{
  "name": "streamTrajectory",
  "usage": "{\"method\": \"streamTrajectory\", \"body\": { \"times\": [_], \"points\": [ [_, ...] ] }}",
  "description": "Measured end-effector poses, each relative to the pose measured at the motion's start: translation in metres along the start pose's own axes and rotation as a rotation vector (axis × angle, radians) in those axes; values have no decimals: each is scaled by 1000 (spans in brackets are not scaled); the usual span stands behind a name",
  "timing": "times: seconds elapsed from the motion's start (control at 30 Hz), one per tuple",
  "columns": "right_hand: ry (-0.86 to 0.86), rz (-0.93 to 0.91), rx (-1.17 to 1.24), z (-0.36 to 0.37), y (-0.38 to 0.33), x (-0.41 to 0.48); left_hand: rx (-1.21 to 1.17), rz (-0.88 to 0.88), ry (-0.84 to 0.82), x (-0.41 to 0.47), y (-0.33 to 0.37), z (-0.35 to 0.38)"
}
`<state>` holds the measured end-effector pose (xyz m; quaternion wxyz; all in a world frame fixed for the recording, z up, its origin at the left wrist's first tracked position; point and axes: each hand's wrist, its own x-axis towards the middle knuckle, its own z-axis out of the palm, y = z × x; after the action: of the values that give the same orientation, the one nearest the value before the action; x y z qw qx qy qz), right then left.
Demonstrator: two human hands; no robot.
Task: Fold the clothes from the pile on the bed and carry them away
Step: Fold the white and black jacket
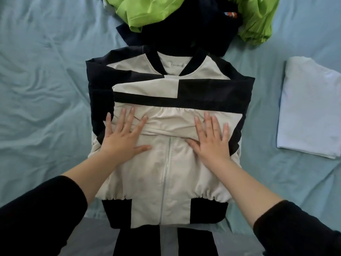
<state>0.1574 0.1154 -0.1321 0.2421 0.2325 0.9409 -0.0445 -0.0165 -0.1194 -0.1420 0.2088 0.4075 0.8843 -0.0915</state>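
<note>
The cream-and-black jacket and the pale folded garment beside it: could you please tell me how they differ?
The cream-and-black jacket is two-toned with a zipper; the pale folded garment is plain. The jacket is partly folded, sleeves across its front; the garment is a finished rectangle. The left hand and right hand press flat on the jacket; nothing touches the garment. Both lie on the blue sheet.

green garment (147,13): far part cut off by the top edge.
dark garment (184,34): partly hidden under the green garment.
orange print (230,14): too small to tell.
folded pale garment (310,108): right side cut off by the edge.
collar label (176,65): lettering too small to read fully.
</note>
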Motion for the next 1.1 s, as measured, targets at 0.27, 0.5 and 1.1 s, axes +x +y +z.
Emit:
{"method": "streamTrajectory", "body": {
  "times": [0.27, 0.5, 1.1],
  "points": [
    [-147, -113, 39, 37, -41, -100, -107, 22, -212, -116, 42, 30],
    [-199, -54, 2, 42, -34, -81, -121, 30, -235, -78, 31, 36],
    [-193, 933, 1645, 70, 23, -185, -1797, -1061, -248, -178, 24, 38]
  ]
}}
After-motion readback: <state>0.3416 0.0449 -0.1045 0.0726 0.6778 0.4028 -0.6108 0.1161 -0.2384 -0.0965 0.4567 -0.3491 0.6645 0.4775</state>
